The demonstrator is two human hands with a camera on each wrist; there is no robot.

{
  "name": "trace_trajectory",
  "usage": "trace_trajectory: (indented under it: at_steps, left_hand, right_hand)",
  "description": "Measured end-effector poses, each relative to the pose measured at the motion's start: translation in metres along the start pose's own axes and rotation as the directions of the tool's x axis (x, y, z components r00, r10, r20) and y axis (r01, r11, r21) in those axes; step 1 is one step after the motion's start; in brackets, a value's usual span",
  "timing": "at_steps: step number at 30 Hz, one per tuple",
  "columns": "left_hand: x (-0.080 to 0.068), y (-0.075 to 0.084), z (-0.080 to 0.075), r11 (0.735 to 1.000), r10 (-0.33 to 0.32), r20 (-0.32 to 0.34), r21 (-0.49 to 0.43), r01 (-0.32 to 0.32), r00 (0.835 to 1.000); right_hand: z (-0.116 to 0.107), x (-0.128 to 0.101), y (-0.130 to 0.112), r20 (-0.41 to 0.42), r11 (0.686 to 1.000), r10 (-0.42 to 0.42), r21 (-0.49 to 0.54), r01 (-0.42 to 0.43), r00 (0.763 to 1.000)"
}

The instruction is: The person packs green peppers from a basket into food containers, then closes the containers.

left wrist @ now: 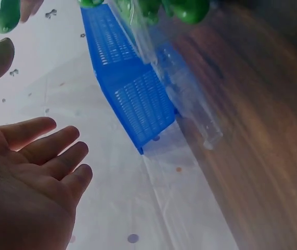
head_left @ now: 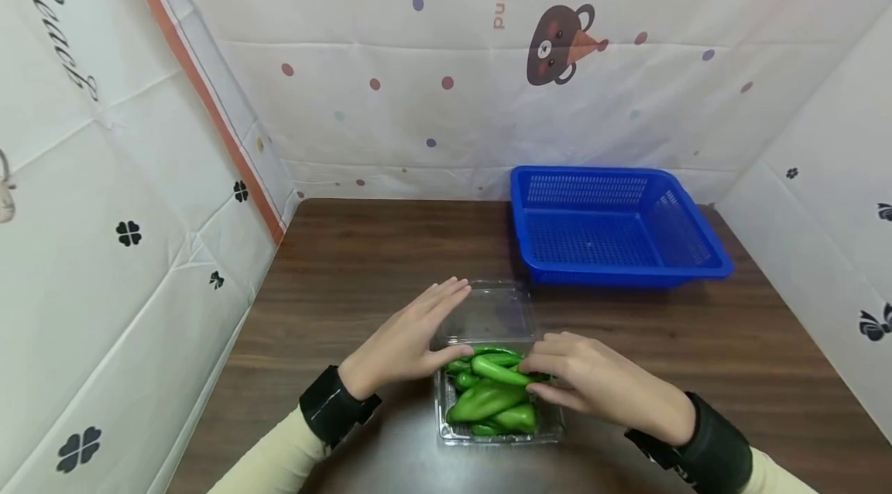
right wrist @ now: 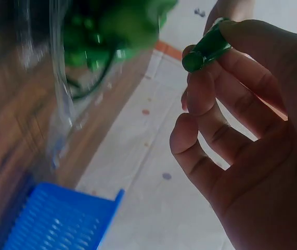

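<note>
A clear plastic clamshell box [head_left: 502, 440] lies on the table with its lid [head_left: 491, 312] folded back. Several green peppers [head_left: 486, 399] fill it, some plump, others slim. My right hand [head_left: 592, 374] is over the box's right side and pinches a slim green pepper [right wrist: 208, 49] by one end between thumb and fingers, as the right wrist view shows. My left hand [head_left: 411, 335] is held at the box's left, its fingers extended and its palm bare in the left wrist view. Whether its thumb touches a pepper is hard to tell.
A blue perforated plastic basket [head_left: 627, 276] stands at the back right of the brown wooden table [head_left: 348, 246]. Printed white cloth [head_left: 390, 114] hangs behind the table and at both sides.
</note>
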State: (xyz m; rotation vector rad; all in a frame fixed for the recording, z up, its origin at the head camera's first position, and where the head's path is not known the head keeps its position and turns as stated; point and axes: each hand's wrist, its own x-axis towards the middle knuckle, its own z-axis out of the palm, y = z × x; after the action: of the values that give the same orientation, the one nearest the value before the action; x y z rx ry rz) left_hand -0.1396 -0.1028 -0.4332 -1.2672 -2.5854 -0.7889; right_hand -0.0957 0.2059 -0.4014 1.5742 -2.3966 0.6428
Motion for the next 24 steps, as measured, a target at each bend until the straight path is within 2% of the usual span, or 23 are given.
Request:
trace_trajectory:
  at_steps: [9, 13, 17, 24]
  left_hand:
    - [-0.013, 0.0, 0.005, 1.0, 0.001, -0.007, -0.019, -0.001, 1.0]
    - [-0.016, -0.001, 0.006, 1.0, -0.016, 0.001, -0.021, 0.016, 1.0]
    - [-0.018, -0.001, 0.007, 0.999, -0.032, 0.013, -0.023, 0.033, 0.999]
    - [-0.019, -0.001, 0.009, 0.999, -0.038, 0.018, -0.021, 0.038, 0.999]
  right_hand:
    - [0.014, -0.007, -0.015, -0.009, 0.999, -0.036, -0.032, 0.036, 0.999]
    - [0.021, -0.009, -0.017, -0.001, 0.997, -0.065, -0.032, 0.065, 0.998]
    - [0.028, -0.013, -0.02, 0.021, 0.998, -0.054, -0.015, 0.054, 0.998]
    - [0.042, -0.013, -0.024, -0.009, 0.995, -0.065, -0.077, 0.064, 0.998]
